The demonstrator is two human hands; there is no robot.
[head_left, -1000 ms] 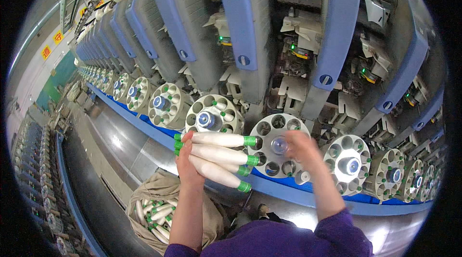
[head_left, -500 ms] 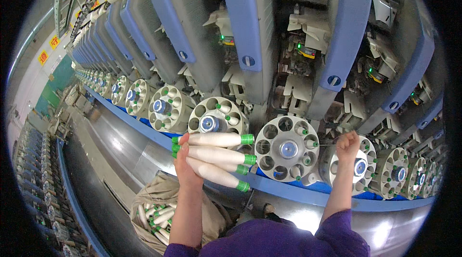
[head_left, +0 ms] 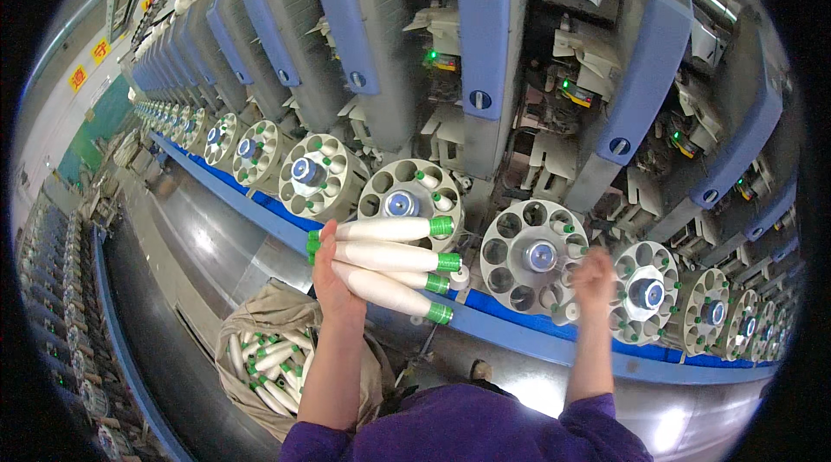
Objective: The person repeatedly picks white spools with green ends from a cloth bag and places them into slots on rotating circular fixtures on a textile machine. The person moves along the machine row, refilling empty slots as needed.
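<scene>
My left hand (head_left: 336, 289) is closed around several white yarn bobbins (head_left: 394, 255) with green ends. They lie side by side, fanned out, pointing to the right. My right hand (head_left: 593, 279) is smeared by motion, so its fingers cannot be made out. It is at the right edge of a round grey magazine (head_left: 517, 256) with a blue centre knob (head_left: 542, 257). Several pockets of this magazine look dark inside, while a few on its right side hold green-tipped bobbins (head_left: 563, 227).
A beige cloth sack (head_left: 370, 375) of similar bobbins (head_left: 277, 356) stands below my left forearm. Round magazines line a blue rail (head_left: 485, 330) on both sides. Blue and grey machine units (head_left: 489, 38) rise behind them. Another machine row (head_left: 78, 332) runs along the far left.
My right hand has moved left and slightly down, nearer the magazine. The taut thread seen earlier beside it no longer shows. My left hand keeps its bobbins. The machine has shifted rightward in view.
</scene>
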